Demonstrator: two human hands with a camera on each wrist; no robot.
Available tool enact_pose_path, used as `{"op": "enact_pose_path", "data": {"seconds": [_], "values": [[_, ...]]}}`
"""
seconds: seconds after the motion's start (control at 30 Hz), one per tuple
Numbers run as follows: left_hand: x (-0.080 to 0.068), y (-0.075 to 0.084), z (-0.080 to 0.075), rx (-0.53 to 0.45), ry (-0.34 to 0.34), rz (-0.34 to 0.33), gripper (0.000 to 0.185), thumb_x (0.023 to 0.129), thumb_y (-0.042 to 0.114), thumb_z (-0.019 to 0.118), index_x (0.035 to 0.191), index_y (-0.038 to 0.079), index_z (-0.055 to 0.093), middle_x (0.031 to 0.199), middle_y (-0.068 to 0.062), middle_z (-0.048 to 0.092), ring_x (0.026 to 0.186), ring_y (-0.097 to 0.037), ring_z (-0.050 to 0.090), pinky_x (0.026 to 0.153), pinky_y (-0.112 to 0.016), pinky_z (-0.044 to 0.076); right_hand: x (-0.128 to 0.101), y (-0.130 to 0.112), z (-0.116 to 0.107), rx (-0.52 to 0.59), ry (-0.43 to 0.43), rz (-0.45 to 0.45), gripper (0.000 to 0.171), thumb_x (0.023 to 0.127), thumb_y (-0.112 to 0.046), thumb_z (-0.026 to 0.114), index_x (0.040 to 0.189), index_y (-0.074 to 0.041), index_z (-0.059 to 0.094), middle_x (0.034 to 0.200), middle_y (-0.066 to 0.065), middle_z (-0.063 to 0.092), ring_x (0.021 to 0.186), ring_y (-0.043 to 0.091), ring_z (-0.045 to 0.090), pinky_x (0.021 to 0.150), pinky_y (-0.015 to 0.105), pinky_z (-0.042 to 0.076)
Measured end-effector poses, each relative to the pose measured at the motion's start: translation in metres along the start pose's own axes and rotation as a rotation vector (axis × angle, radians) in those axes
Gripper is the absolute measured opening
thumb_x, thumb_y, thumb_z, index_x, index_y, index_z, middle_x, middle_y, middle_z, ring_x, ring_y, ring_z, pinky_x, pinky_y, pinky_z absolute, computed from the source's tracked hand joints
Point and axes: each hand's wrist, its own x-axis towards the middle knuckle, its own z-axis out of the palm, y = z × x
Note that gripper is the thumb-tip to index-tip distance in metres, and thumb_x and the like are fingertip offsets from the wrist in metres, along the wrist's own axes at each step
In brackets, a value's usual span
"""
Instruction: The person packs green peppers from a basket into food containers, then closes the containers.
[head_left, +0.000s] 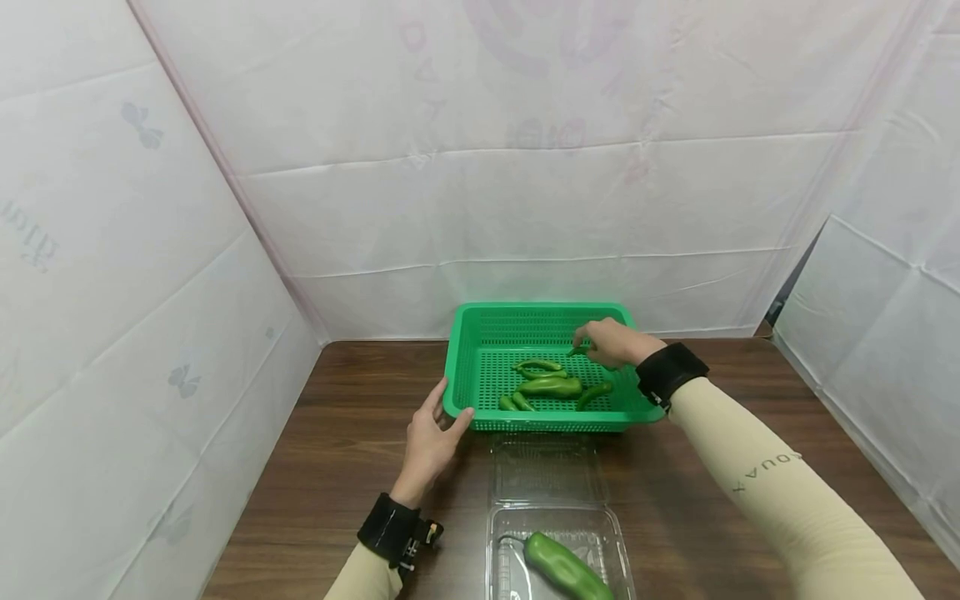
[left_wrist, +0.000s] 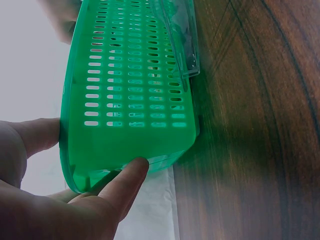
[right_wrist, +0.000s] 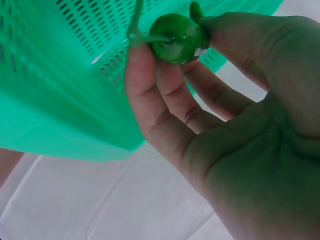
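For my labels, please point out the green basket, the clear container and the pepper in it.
green basket (head_left: 540, 310), head view, far rim.
clear container (head_left: 498, 518), head view, left rim.
pepper (head_left: 562, 568), head view, middle of body.

Right hand (head_left: 613, 342) hides its pinched pepper (right_wrist: 177, 31).

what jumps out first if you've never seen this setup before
The bright green basket at the far middle of the dark wooden table grabs the eye, with several green peppers lying in it. The right hand pinches one small pepper over the basket, while the left hand grips its near left corner. Nearer the person, an open clear plastic container holds one large pepper.
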Motion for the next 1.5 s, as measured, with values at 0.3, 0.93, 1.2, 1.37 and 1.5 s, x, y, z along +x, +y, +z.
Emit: {"op": "enact_pose_path", "data": {"seconds": [0.3, 0.93, 1.2, 1.37, 1.5], "values": [[0.0, 0.0, -0.001, 0.0, 0.001, -0.012, 0.074, 0.099, 0.024, 0.071, 0.161, 0.012, 0.033, 0.152, -0.018, 0.05, 0.129, -0.037, 0.058, 0.099, -0.051, 0.055, 0.0, -0.006, -0.004, -0.042, 0.033, -0.043, 0.034, 0.102, 0.0, 0.055, 0.135, -0.001, 0.062, 0.057, 0.001, 0.051, 0.051, 0.011, 0.031, 0.055, 0.029, 0.031], [0.0, 0.001, -0.003, -0.014, -0.011, 0.001, 0.074, 0.099, 0.023, 0.071, 0.161, 0.01, 0.032, 0.152, -0.018, 0.05, 0.127, -0.037, 0.06, 0.098, -0.05, 0.055, -0.009, -0.024, -0.015, -0.074, 0.081, -0.069, 0.035, 0.103, 0.001, 0.053, 0.137, -0.001, 0.062, 0.053, -0.004, 0.034, 0.053, 0.012, 0.019, 0.057, 0.031, 0.028], [0.001, 0.001, -0.004, -0.011, -0.01, -0.009, 0.074, 0.099, 0.023, 0.071, 0.161, 0.011, 0.032, 0.153, -0.018, 0.049, 0.129, -0.038, 0.059, 0.1, -0.051, 0.054, -0.011, -0.029, -0.016, -0.093, 0.113, -0.106, 0.034, 0.102, 0.002, 0.053, 0.134, -0.001, 0.064, 0.054, -0.002, 0.04, 0.053, 0.011, 0.02, 0.057, 0.031, 0.028], [0.001, 0.001, -0.006, -0.019, -0.013, -0.01, 0.074, 0.099, 0.022, 0.071, 0.161, 0.01, 0.032, 0.152, -0.02, 0.05, 0.128, -0.039, 0.059, 0.099, -0.051, 0.054, -0.012, -0.033, -0.019, -0.091, 0.13, -0.126, 0.034, 0.102, 0.003, 0.053, 0.134, -0.002, 0.064, 0.058, 0.0, 0.048, 0.053, 0.011, 0.02, 0.058, 0.031, 0.029], [0.001, 0.0, -0.007, -0.031, -0.021, -0.012, 0.074, 0.099, 0.021, 0.071, 0.161, 0.009, 0.032, 0.151, -0.021, 0.051, 0.127, -0.039, 0.06, 0.099, -0.051, 0.055, -0.013, -0.035, -0.02, -0.089, 0.132, -0.131, 0.034, 0.102, 0.003, 0.053, 0.134, -0.003, 0.065, 0.054, -0.001, 0.04, 0.054, 0.011, 0.019, 0.058, 0.031, 0.027]]}}
